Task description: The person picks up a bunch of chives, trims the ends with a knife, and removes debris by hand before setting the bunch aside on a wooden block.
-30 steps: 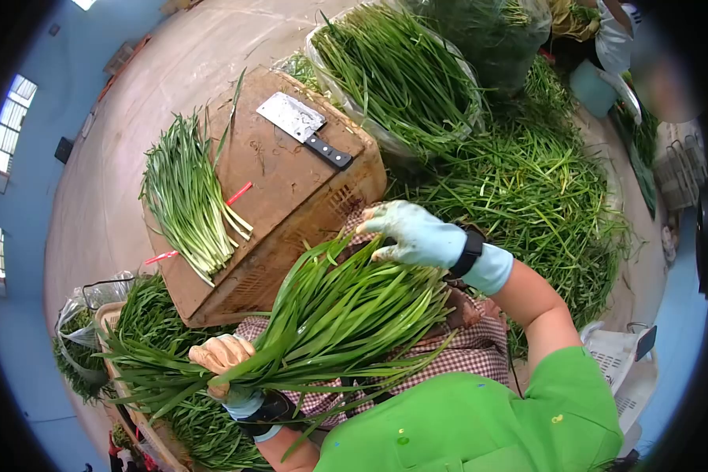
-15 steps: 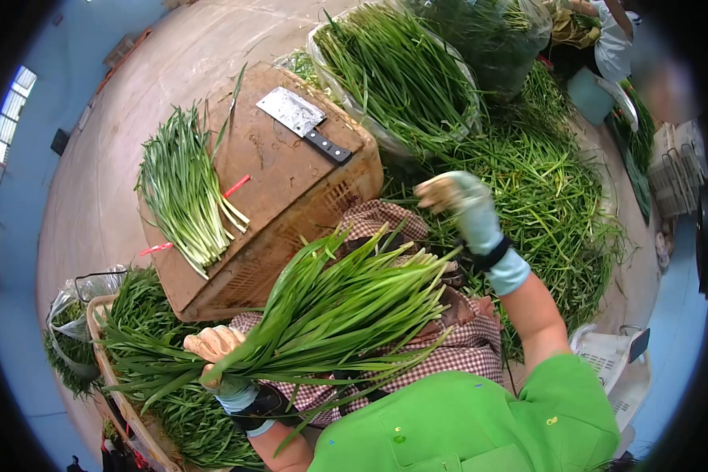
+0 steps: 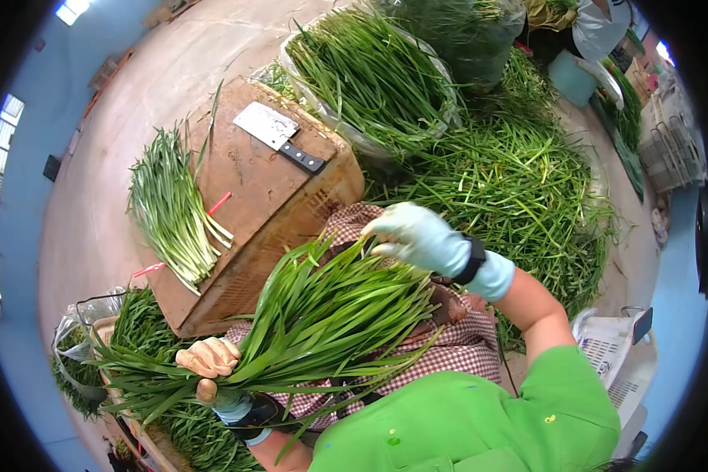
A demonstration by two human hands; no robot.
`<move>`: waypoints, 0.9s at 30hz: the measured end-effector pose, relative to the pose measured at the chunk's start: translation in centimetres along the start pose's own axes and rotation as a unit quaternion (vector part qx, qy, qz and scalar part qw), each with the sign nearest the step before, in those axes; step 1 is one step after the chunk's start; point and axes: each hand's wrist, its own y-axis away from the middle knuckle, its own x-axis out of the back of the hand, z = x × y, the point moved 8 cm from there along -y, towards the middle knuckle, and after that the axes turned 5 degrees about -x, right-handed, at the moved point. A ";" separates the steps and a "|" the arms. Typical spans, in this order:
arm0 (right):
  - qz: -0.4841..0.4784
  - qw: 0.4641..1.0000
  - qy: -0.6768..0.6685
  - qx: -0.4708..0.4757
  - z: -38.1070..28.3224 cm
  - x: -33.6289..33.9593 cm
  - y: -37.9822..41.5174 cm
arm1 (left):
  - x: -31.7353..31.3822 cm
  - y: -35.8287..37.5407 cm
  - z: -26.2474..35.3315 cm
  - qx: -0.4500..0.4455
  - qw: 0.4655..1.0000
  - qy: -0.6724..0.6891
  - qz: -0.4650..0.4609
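Observation:
My left hand (image 3: 209, 363), in a glove with pale fingers, is wrapped round a big bunch of garlic chives (image 3: 330, 315) held over my lap. The loose ends of the bunch fan out to the right. Over their upper edge is my right hand (image 3: 413, 236), in a light blue glove, its fingers curled together and seemingly pinching a chive leaf. Beyond the bunch, a neat pile of chives (image 3: 173, 208) lies on a brown board (image 3: 236, 197), on top of a red tie (image 3: 219, 204). A cleaver (image 3: 279, 134) with a black handle rests on the same board.
An upturned crate (image 3: 291, 244) supports the board. Behind it stands a bag (image 3: 440, 118) packed with chives. Loose leaves (image 3: 519, 197) are heaped on the right. At lower left is a crate of greens (image 3: 200, 433). White baskets (image 3: 617, 354) stand at lower right.
My right hand has come left and down from over the leaf heap to the bunch's upper edge, its fingers closing there. My left hand keeps its hold. The view has shifted slightly.

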 end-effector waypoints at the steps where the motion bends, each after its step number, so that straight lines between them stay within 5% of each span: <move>1: 0.002 0.996 0.046 0.076 -1.4 -1.8 -0.7 | 0.2 0.0 0.2 -0.002 1.000 -0.005 -0.001; 3: -0.059 0.978 0.134 0.150 -2.8 -5.7 -1.7 | 1.4 0.4 0.4 -0.018 0.997 -0.066 0.027; 4: -0.016 0.970 0.159 0.185 -3.4 -6.2 -1.8 | 1.8 0.7 0.3 -0.019 0.997 -0.068 0.028; 9: -0.009 0.969 0.152 0.195 -4.0 -6.4 -2.1 | 3.6 1.4 0.1 -0.006 0.998 -0.050 0.038; 11: -0.103 0.987 0.020 0.120 -3.4 -5.9 -2.2 | 3.8 1.7 -0.1 -0.012 0.997 -0.030 0.072; 15: -0.066 0.973 -0.217 0.027 -2.2 -2.3 -2.3 | 3.3 1.1 -0.4 -0.015 0.999 0.008 0.048; 17: -0.032 0.975 -0.220 -0.026 0.0 -1.3 -2.0 | 3.0 0.9 -0.4 -0.011 0.999 -0.025 0.046; 19: -0.037 0.934 -0.304 -0.183 3.1 -1.3 -1.4 | 2.4 0.7 -0.2 -0.012 0.999 -0.020 0.044; 21: 0.010 0.948 -0.269 -0.169 4.3 -1.1 -1.4 | 2.9 0.9 -0.2 -0.013 0.999 -0.013 0.042; 24: -0.099 0.994 -0.034 -0.016 1.4 -3.6 -1.9 | 3.2 0.9 -0.6 0.003 0.999 0.023 0.030; 27: -0.074 0.991 0.080 0.079 -1.2 -5.9 -1.8 | 4.4 1.2 -1.1 0.013 0.997 -0.046 0.062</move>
